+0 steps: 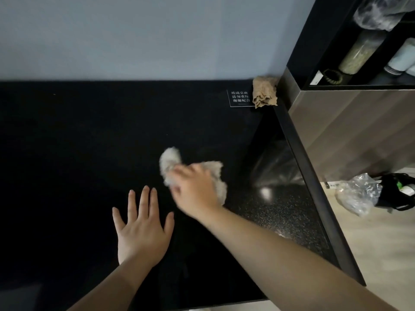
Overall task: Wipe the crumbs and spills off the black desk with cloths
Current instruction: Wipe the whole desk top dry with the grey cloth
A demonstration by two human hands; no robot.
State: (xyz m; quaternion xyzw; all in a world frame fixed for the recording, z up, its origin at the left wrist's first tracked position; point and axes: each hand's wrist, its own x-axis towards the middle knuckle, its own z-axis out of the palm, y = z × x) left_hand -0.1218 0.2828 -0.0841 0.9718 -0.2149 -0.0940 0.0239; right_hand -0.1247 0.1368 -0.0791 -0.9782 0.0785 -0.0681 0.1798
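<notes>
1. The right hand is blurring, so its fingers are hard to separate. They seem to be curling over the pale cloth and gripping it in a bunch against the desk.
2. The hand is hiding the middle of that cloth. Only a fluffy lobe past the fingertips and a ragged edge on the hand's right side are showing.
3. Both forearms are running out of the bottom of the view, and the desk is being cut off at the left.
4. The left hand is lying flat on the desk just beside the right one, with its fingers straight and spread, holding nothing.
5. The desk is looking black and glossy. Its right strip is catching light and showing a fine speckle and one bright glare spot. I cannot make out crumbs or spills on the dark part.
6. A brown cloth is sitting crumpled in the far right corner, touching the shelf and covering the right edge of a sign.
7. The sign is carrying three lines of white Chinese characters, seemingly 玻璃桌面 / 请勿重压 / 谢谢配合, with the last characters partly hidden.
8. Jars on the shelf are lying half out of view, and any labels on them are too blurred to read.
9. A crinkled clear bag is lying on the floor to the right.
</notes>
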